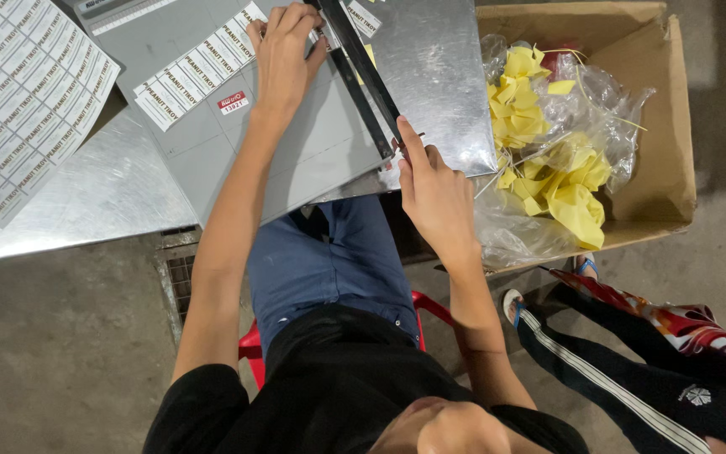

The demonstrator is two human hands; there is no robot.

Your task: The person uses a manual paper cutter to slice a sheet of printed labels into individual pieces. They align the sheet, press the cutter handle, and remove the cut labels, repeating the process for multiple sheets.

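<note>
A grey paper cutter board (pixel 296 160) lies on a metal table, with its black blade arm (pixel 361 65) slanting across it. My left hand (pixel 283 50) presses down on a strip of white printed labels (pixel 199 74) on the board, fingertips right beside the blade arm. My right hand (pixel 434 189) grips the near end of the blade arm at the board's lower right corner, index finger stretched along it. A shiny metal plate (pixel 439 76) sits to the right of the arm.
A large sheet of uncut labels (pixel 18 92) lies on the steel table (pixel 86 202) at left. A cardboard box (pixel 670 126) at right holds plastic bags and yellow paper scraps (pixel 560 181). Another person's legs (pixel 632 370) are at lower right. A red stool (pixel 252 345) is under me.
</note>
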